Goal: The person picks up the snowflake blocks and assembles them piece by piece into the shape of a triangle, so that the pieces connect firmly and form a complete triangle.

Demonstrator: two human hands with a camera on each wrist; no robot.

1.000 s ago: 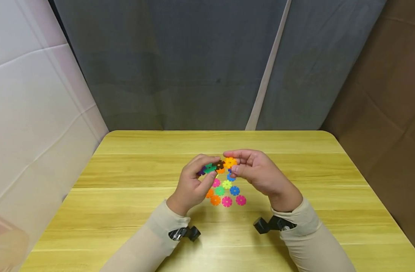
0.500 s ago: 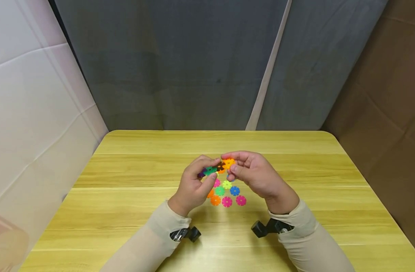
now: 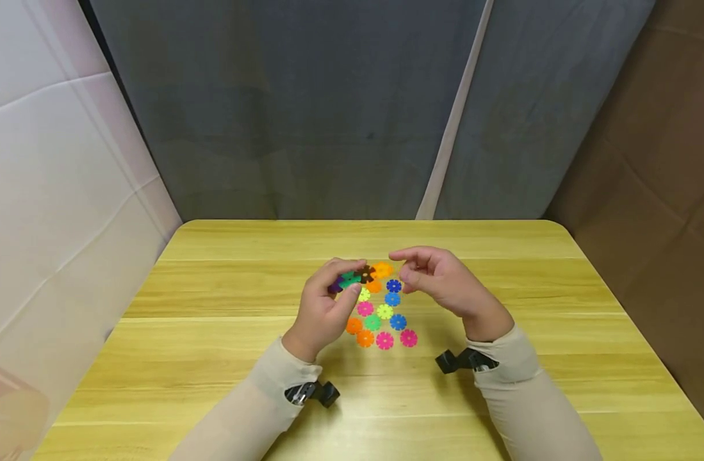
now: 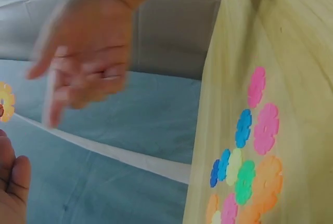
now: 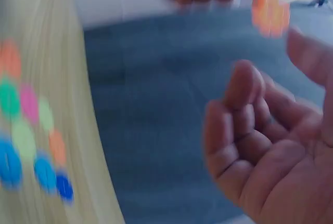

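Above the wooden table (image 3: 213, 333), a short chain of plastic discs (image 3: 360, 275) is held in the left hand (image 3: 323, 307), pinched between thumb and fingers. A moment earlier the right hand (image 3: 444, 285) was also gripping the orange end of that chain; now it has been drawn away to the right of the chain and nothing is held in it, its fingers loosely curled and well clear of the orange disc. The chain itself has been shifted slightly to the left.

The chain is made of flat, notched, flower-shaped pieces slotted together: purple, green, dark brown and orange. The plastic is seen to be smooth and brightly coloured.

Below the chain, on the table, a cluster of loose discs (image 3: 383, 317) of the same kind is laid flat, in blue, pink, green, yellow-green and orange, some touching one another. The tabletop is pale yellow wood with visible grain and rounded corners. Both wrist views are blurred.
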